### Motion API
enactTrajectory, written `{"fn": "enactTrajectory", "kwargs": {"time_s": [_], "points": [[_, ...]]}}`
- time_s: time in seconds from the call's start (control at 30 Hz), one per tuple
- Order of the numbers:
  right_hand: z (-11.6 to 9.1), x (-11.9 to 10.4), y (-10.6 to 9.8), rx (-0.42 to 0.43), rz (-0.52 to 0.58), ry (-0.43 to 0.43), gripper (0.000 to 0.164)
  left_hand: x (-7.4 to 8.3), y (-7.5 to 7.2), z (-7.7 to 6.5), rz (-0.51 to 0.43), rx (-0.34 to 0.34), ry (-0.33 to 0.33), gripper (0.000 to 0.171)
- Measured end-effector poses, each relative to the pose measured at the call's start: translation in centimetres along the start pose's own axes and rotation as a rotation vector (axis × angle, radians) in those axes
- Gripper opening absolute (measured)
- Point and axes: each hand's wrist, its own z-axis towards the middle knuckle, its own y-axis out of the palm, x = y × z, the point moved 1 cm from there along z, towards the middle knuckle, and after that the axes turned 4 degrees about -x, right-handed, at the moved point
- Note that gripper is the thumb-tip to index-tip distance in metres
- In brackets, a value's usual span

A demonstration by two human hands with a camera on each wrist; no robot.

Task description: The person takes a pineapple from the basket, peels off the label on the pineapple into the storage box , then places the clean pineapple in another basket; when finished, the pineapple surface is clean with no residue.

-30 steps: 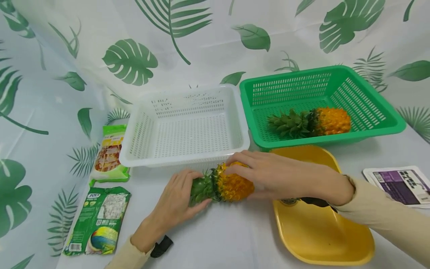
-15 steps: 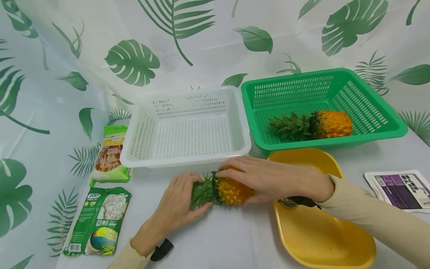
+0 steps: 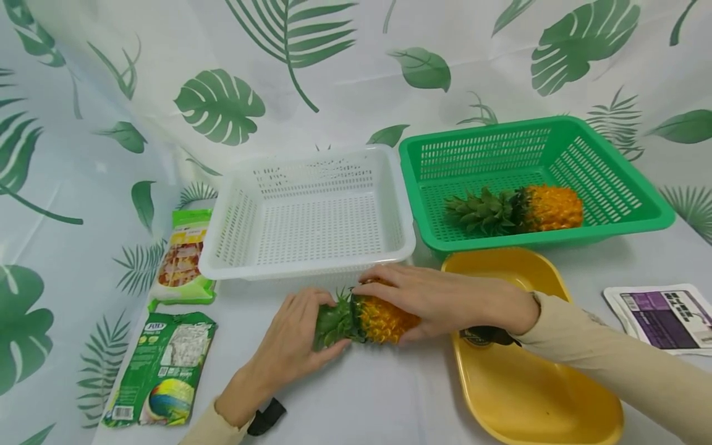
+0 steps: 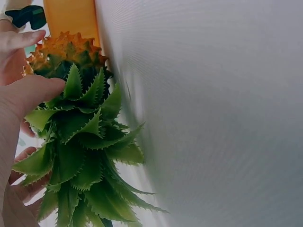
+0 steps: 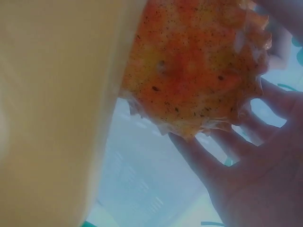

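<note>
A pineapple [image 3: 382, 321] lies on its side on the table in front of the white basket, its green crown to the left and its orange body to the right. My left hand [image 3: 289, 340] grips the leafy crown, thumb on the near side and fingers on the far side. The right hand [image 3: 439, 303] is curled over the body from the right. In the left wrist view the spiny crown [image 4: 80, 156] fills the space beside my thumb [image 4: 38, 92]. The right wrist view shows the pineapple's rounded base [image 5: 189, 71], with several fingertips against its bumpy skin.
Behind stand a white basket [image 3: 306, 272] and a green basket [image 3: 601, 232] with a second pineapple [image 3: 550, 207] in it. A yellow tray [image 3: 534, 383] sits under my right forearm. Two packets, one with a picture [image 3: 180, 262] and one green [image 3: 164, 371], lie left; a purple-white pack [image 3: 664, 318] lies right.
My right hand has shifted a little left along the pineapple's body, covering more of it. The left hand keeps its hold on the crown with almost no movement.
</note>
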Motion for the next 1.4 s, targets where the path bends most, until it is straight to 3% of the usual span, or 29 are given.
{"fn": "enactTrajectory", "kwargs": {"time_s": [0.57, 1.0, 1.2, 1.3, 1.4], "points": [[0.6, 0.2, 0.5, -0.013, 0.068, 0.000, 0.094, -0.1, -0.2, -0.3, 0.024, -0.003, 0.007, 0.073], [0.0, -0.5, 0.3, 0.045, 0.076, 0.003, 0.081, 0.5, -1.1, -0.1, 0.022, -0.019, 0.046, 0.074], [-2.2, -1.1, -1.5, 0.041, 0.190, -0.004, 0.080, 1.6, -3.6, 0.3, -0.132, -0.042, 0.026, 0.072], [-3.8, -1.6, -3.1, 0.030, 0.242, 0.019, 0.079, 1.7, -4.9, 0.6, -0.277, 0.007, 0.016, 0.070], [-5.5, -1.9, -5.0, 0.046, 0.261, 0.025, 0.075, 1.4, -5.5, 1.0, -0.427, 0.112, 0.022, 0.068]]}}
